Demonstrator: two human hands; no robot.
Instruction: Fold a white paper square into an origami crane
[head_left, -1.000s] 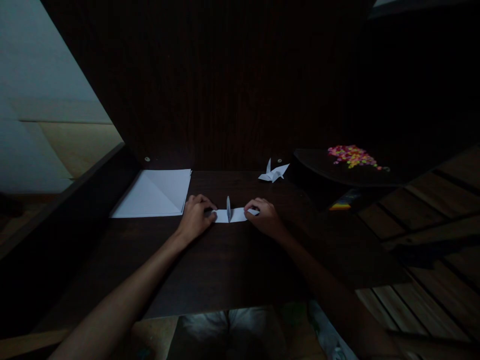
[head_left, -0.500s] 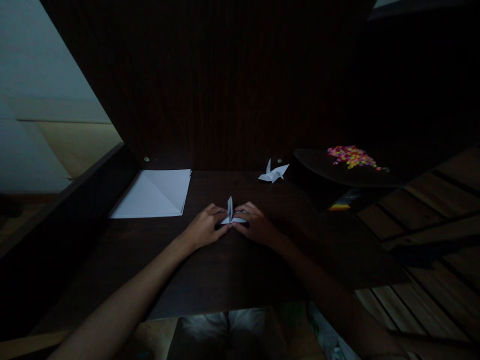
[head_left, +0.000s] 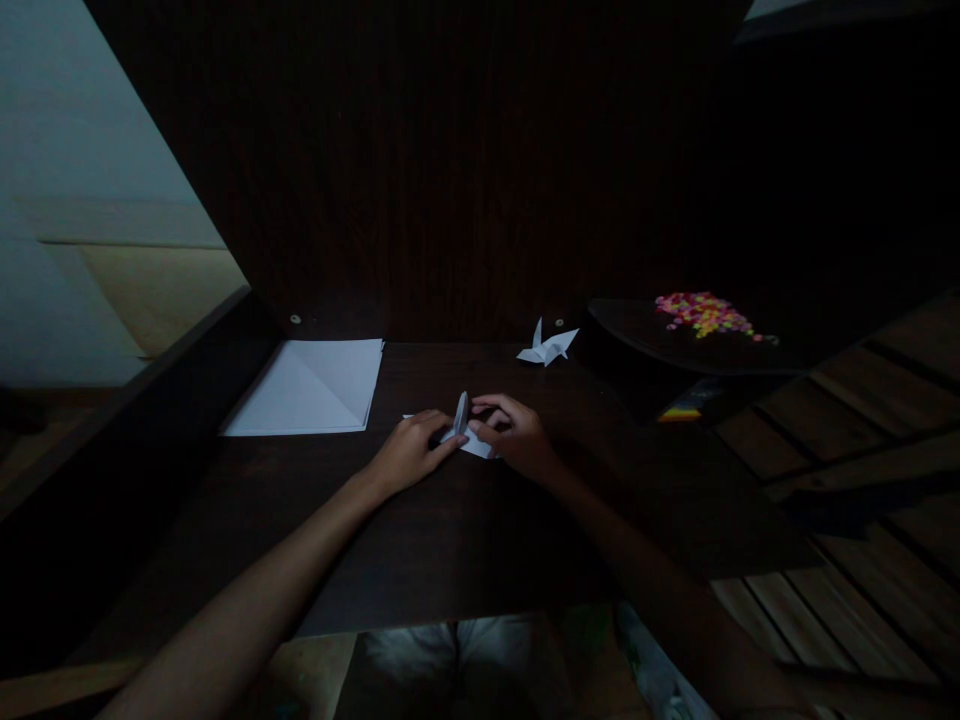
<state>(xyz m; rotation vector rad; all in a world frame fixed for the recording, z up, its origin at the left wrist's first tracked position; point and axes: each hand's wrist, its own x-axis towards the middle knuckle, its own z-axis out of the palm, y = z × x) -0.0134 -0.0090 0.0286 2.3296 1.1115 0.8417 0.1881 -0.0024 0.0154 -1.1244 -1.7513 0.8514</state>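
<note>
A partly folded piece of white paper (head_left: 478,443) lies on the dark tabletop between my hands, with one narrow flap standing up from its middle. My left hand (head_left: 411,448) presses on the paper's left part, thumb along the near edge by the base of the flap; part of the paper shows behind the fingers. Curled beside the flap, my right hand (head_left: 517,432) has its thumb near the paper's right part and its index finger close to the flap's right side. Whether the right fingers grip the paper, I cannot tell.
A stack of white paper sheets (head_left: 315,390) lies at the left. A folded paper crane (head_left: 549,346) sits at the back, near the upright panel (head_left: 450,200). On a rounded shelf (head_left: 637,333) at the right is a heap of small colourful pieces (head_left: 705,312). A side board (head_left: 150,390) borders the left.
My right hand has lifted slightly and loosened from the paper's right side, uncovering more of it. The standing flap now leans a little to the right. My left hand stays on the paper.
</note>
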